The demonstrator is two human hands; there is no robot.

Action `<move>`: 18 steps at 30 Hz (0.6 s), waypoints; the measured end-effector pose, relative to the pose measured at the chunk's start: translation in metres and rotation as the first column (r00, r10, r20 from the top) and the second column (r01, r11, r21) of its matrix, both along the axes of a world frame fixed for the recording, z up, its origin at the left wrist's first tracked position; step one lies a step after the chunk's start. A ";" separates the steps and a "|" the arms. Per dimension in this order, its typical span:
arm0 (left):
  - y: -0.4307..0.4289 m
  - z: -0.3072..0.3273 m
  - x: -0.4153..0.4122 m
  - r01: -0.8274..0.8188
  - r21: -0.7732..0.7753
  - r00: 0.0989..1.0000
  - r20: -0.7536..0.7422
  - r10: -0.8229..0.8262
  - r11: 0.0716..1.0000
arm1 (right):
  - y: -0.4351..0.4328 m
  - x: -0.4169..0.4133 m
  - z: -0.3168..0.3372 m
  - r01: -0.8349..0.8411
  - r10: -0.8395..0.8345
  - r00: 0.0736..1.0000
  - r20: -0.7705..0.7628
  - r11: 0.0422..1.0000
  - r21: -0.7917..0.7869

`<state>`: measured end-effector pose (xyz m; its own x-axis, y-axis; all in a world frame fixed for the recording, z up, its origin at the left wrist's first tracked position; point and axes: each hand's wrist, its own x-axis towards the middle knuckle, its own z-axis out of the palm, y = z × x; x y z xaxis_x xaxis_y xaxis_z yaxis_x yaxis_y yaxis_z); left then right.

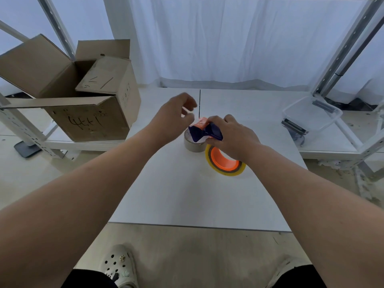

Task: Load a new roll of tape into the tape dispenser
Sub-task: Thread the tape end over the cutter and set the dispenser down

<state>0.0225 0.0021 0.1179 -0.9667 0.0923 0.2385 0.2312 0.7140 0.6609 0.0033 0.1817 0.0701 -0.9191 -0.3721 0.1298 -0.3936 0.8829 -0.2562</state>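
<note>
Right hand (pixel 232 138) gripped the tape dispenser (pixel 204 130), orange end toward the worktop's (pixel 187 194) far edge; left hand (pixel 174 119) curled, grip unclear.

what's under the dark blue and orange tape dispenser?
A beige tape roll lying flat on the white table; the dispenser, gripped by the right hand, hides most of its top and core.
</note>
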 end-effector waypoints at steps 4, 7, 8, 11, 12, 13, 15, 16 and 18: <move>-0.006 -0.022 -0.004 0.017 -0.104 0.982 0.191 0.003 0.994 | 0.009 -0.007 -0.002 0.137 -0.085 0.977 0.196 0.954 -0.269; -0.002 -0.035 -0.006 0.000 -0.085 0.976 0.218 0.018 0.996 | 0.025 -0.014 -0.007 0.345 -0.151 0.910 0.386 0.792 -0.504; 0.000 -0.038 -0.008 0.005 -0.081 0.974 0.226 0.014 0.997 | 0.031 -0.015 -0.009 0.414 -0.167 0.880 0.445 0.730 -0.543; 0.008 -0.047 -0.020 0.023 -0.083 0.965 0.262 0.000 0.996 | 0.048 -0.019 -0.018 0.550 -0.167 0.794 0.584 0.607 -0.574; 0.012 -0.050 -0.025 0.028 -0.094 0.962 0.272 -0.001 0.995 | 0.052 -0.021 -0.022 0.579 -0.166 0.770 0.616 0.590 -0.563; 0.015 -0.053 -0.030 0.036 -0.115 0.960 0.281 -0.002 0.993 | 0.055 -0.025 -0.025 0.604 -0.170 0.747 0.642 0.579 -0.548; 0.021 -0.060 -0.043 0.068 -0.206 0.957 0.290 -0.005 0.976 | 0.059 -0.035 -0.032 0.644 -0.167 0.707 0.687 0.554 -0.528; 0.024 -0.063 -0.048 0.088 -0.271 0.957 0.289 -0.007 0.959 | 0.058 -0.039 -0.035 0.660 -0.154 0.688 0.709 0.540 -0.522; 0.028 -0.071 -0.059 0.116 -0.399 0.961 0.277 -0.001 0.909 | 0.057 -0.050 -0.043 0.686 -0.127 0.655 0.745 0.512 -0.517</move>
<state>-0.0361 0.0301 0.0468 -0.9781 0.1845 -0.0959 0.1393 0.9238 0.3565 -0.0468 0.2383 0.0273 -0.8985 0.0362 -0.4375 0.4290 0.2844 -0.8574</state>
